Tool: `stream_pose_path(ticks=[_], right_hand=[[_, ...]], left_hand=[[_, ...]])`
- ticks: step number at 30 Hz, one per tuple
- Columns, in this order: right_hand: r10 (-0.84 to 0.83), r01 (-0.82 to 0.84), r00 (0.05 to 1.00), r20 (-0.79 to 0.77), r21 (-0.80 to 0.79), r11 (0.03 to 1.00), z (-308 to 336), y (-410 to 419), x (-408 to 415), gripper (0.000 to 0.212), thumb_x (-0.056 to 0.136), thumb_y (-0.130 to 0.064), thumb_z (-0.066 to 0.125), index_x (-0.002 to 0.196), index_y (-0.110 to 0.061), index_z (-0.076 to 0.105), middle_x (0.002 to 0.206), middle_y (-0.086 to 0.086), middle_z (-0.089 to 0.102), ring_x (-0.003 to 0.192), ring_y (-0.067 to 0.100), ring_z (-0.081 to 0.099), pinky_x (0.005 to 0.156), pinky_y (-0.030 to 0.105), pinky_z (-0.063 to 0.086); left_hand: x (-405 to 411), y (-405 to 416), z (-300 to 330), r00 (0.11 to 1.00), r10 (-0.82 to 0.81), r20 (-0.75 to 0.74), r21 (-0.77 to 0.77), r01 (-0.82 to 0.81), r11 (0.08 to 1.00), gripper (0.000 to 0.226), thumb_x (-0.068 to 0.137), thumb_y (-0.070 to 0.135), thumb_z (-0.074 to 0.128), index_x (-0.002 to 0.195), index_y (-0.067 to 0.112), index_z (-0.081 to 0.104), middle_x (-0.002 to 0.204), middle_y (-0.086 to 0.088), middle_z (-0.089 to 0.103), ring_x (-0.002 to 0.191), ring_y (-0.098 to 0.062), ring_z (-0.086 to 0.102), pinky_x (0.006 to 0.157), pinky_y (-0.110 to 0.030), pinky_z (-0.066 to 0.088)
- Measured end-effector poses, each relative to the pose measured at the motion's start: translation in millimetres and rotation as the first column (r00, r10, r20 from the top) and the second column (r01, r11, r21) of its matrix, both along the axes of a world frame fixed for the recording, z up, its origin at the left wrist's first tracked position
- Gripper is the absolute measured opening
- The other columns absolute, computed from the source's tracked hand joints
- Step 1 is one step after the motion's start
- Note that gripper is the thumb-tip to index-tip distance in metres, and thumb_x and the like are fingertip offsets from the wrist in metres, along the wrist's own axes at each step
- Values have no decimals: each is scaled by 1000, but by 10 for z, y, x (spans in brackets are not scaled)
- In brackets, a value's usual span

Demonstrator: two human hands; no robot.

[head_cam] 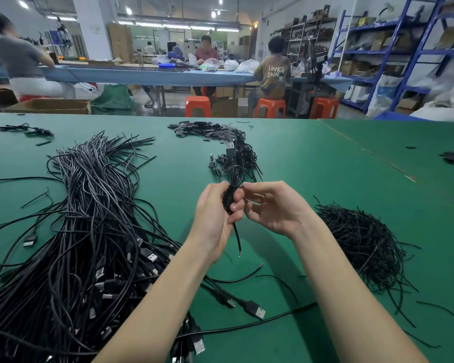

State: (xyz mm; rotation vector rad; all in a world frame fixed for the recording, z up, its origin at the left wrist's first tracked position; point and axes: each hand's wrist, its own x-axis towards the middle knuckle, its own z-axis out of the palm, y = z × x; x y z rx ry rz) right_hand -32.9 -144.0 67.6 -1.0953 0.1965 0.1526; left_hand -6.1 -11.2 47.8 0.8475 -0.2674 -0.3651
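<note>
The left hand [215, 213] grips a coiled cable [231, 196]. The right hand [270, 205] pinches its top, apparently tying. A few bundles [240, 157] look finished; the large loose pile [89, 231] remains.

The black cable [230, 197] is folded into a narrow upright bundle, gripped in the left hand [215, 213] above the green surface [299, 166]. Its USB plug [230, 147] points up; a loose tail [237, 239] hangs below.
</note>
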Motion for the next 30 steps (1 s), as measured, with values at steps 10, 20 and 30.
stream_pose_path(ticks=[10, 20, 30], right_hand=[[256, -285, 955, -146, -230, 931, 134, -323, 187, 10, 72, -14, 69, 79, -6, 68, 79, 2, 60, 59, 2, 42, 45, 9, 29], [441, -533, 800, -407, -819, 212, 931, -374, 532, 23, 92, -8, 68, 79, -20, 82, 72, 1, 68, 59, 6, 52, 49, 15, 34], [367, -35, 918, -150, -953, -301, 981, 259, 575, 5, 77, -35, 84, 81, -33, 82, 70, -26, 70, 73, -6, 63, 64, 21, 51]], left_hand=[[-73, 60, 53, 992, -101, 80, 71, 95, 993, 16, 100, 3, 38, 88, 12, 36, 66, -5, 53, 55, -13, 37, 45, -21, 24], [-13, 48, -10, 959, -176, 220, 262, 116, 958, 17, 87, 6, 56, 84, 11, 41, 69, -7, 67, 54, -10, 43, 46, -17, 30], [155, 82, -164, 997, 80, -6, 270, -75, 960, 13, 94, -4, 51, 101, 7, 48, 72, -7, 74, 54, -10, 43, 44, -18, 30]])
